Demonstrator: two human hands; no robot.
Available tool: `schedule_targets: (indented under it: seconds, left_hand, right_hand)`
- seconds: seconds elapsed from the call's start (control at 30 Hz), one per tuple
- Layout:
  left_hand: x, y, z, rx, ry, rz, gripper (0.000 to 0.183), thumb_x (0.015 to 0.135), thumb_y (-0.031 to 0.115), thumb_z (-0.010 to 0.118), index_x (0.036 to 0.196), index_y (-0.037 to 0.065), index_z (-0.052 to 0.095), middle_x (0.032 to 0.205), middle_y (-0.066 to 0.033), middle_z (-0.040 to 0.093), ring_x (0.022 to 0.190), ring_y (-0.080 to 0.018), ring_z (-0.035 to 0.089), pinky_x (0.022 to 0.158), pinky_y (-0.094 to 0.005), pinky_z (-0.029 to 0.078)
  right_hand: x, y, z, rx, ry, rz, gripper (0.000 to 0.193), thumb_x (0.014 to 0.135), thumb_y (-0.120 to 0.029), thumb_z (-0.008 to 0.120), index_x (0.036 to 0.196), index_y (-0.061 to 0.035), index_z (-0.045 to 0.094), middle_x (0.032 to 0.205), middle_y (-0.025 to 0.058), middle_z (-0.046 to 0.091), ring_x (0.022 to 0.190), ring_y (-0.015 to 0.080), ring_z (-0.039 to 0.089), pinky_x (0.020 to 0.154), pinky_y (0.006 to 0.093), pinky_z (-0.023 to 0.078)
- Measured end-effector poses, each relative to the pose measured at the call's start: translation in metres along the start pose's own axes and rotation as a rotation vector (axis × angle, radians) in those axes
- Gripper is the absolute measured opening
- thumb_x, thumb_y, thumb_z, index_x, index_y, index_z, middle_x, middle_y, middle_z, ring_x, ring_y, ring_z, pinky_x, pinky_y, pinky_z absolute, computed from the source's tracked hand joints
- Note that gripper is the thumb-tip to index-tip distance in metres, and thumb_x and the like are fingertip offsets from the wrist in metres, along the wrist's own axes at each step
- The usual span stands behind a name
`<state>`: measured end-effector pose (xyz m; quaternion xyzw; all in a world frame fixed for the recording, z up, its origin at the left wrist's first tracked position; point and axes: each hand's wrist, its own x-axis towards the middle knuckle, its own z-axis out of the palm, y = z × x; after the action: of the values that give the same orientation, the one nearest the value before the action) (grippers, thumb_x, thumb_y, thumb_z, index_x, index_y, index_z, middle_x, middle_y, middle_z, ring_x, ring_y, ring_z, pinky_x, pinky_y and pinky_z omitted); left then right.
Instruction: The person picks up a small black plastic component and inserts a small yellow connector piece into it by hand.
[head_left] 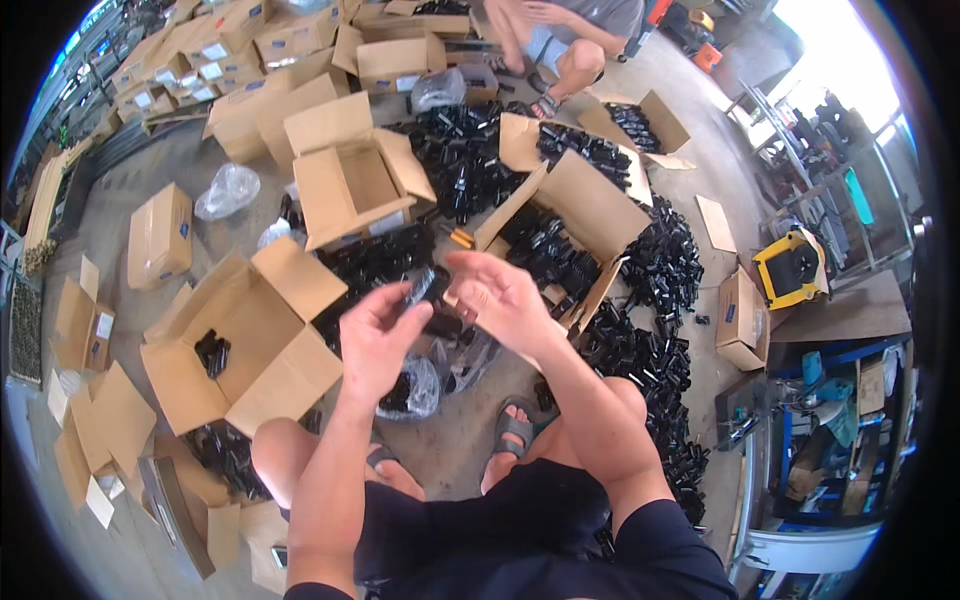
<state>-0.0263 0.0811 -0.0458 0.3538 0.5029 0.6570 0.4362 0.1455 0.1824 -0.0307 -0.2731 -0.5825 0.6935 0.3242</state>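
Note:
Over my knees, my left hand (378, 335) pinches a small shiny black part (430, 285) between thumb and fingers; it looks like plastic, but its exact kind is too small to tell. Close to its right end is my right hand (510, 300), its fingers bent with the thumb and forefinger apart. Beneath the hands lie clear plastic bags (425, 390), one with black parts in it. An open carton (565, 225) of black parts stands just beyond my right hand. Left of my left hand, another open carton (245, 340) has a few black parts on its bottom.
Black parts (650, 350) lie heaped along my right side and farther ahead (465, 160). Another open carton (350, 185) stands ahead, with stacked cartons (215, 50) behind. A seated person (570, 50) is at the far side. A yellow-framed item (792, 270) and metal racks stand right.

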Motion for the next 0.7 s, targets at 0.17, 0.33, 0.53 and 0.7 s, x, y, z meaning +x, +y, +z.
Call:
schedule_targets:
  seconds: [0.17,0.33,0.53,0.7]
  left_hand:
    - [0.010,0.014,-0.010,-0.033,0.125,0.066,0.023,0.096,0.008,0.067,0.115,-0.004,0.069,0.100,-0.0081,0.074,0.089,-0.0098,0.068,0.081,-0.0242,0.055]
    - [0.006,0.018,-0.025,-0.085,0.228,0.114,0.025,0.096,0.008,0.069,0.117,-0.004,0.068,0.099,-0.0103,0.074,0.088,-0.0104,0.068,0.080,-0.0245,0.056]
    - [0.007,0.023,-0.033,-0.048,0.264,0.104,0.026,0.094,0.008,0.071,0.115,-0.007,0.068,0.100,-0.0101,0.074,0.089,-0.0088,0.066,0.084,-0.0230,0.053]
    - [0.006,0.028,-0.042,-0.076,0.286,0.019,0.030,0.093,0.004,0.071,0.119,-0.009,0.065,0.102,-0.0122,0.074,0.091,-0.0103,0.066,0.085,-0.0234,0.053]
  right_hand:
    - [0.016,0.070,-0.029,-0.488,0.129,0.238,0.030,0.097,-0.025,0.067,0.112,0.0014,0.069,0.077,0.0033,0.067,0.069,0.0084,0.059,0.063,0.0282,0.051]
    - [0.013,0.199,-0.048,-1.073,-0.061,0.406,0.029,0.091,-0.025,0.066,0.102,0.0001,0.074,0.096,0.0224,0.073,0.093,0.0354,0.071,0.084,0.0439,0.056]
    - [-0.002,0.311,-0.057,-1.329,0.032,0.459,0.019,0.088,-0.013,0.058,0.090,-0.0071,0.076,0.097,0.0236,0.072,0.095,0.0415,0.069,0.086,0.0506,0.056]
    - [0.005,0.346,-0.059,-1.438,-0.021,0.535,0.022,0.092,-0.012,0.056,0.108,-0.0046,0.069,0.110,0.0206,0.069,0.104,0.0384,0.068,0.091,0.0468,0.055]
